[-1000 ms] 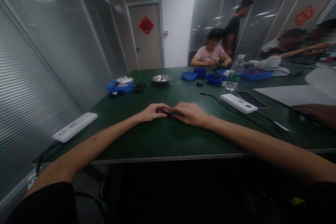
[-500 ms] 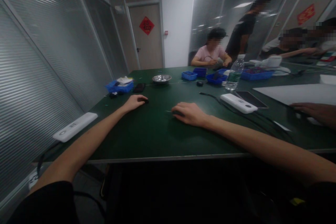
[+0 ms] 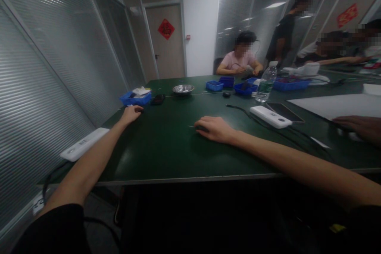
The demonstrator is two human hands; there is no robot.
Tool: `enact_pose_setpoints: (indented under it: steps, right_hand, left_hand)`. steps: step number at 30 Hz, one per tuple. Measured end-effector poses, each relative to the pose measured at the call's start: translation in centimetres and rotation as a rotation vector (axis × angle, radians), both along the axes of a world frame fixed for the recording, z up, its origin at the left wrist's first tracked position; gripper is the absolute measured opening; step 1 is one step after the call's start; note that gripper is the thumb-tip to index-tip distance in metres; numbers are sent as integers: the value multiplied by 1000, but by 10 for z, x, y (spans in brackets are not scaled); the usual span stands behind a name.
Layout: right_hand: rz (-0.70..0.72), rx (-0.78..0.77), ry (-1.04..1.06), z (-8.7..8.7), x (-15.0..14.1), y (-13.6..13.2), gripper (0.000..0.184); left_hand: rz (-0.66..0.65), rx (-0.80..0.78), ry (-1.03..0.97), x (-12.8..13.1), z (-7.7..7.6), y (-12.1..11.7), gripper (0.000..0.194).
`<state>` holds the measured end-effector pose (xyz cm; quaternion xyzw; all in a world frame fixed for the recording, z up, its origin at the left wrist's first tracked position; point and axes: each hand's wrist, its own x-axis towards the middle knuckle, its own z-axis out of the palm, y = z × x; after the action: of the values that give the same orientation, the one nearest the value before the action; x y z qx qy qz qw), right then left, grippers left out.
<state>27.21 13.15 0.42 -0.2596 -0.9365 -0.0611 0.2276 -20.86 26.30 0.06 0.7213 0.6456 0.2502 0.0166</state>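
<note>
The room is dimly lit; only a faint sheen is cast on the green table [image 3: 169, 154]. Overhead lights are mirrored as pale streaks in the glass partition [image 3: 250, 10]. Below the table's front edge, detail is swallowed by near-black shadow. Softness is spread throughout — the dark object [image 3: 201, 128] in the right hand [image 3: 217, 127] is barely resolved — and the edges are stretched.

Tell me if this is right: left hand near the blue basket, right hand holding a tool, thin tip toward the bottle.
No: in the head view, the tool in the right hand points its thin tip left, away from the bottle.
</note>
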Motion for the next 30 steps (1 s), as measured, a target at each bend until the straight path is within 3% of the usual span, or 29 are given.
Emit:
enact_pose_setpoints:
  steps: [13, 20, 30]
  right_hand:
    - [-6, 1, -10, 1, -1, -1, 23]
    - [-3, -4, 2, 1, -1, -1, 23]
    - [-5, 0, -15, 0, -1, 1, 24]
  left_hand:
    - [18, -8, 53, 3, -1, 4, 34]
    - [53, 39, 5, -4, -3, 6, 45]
    - [-2, 65, 347, 9, 2, -6, 42]
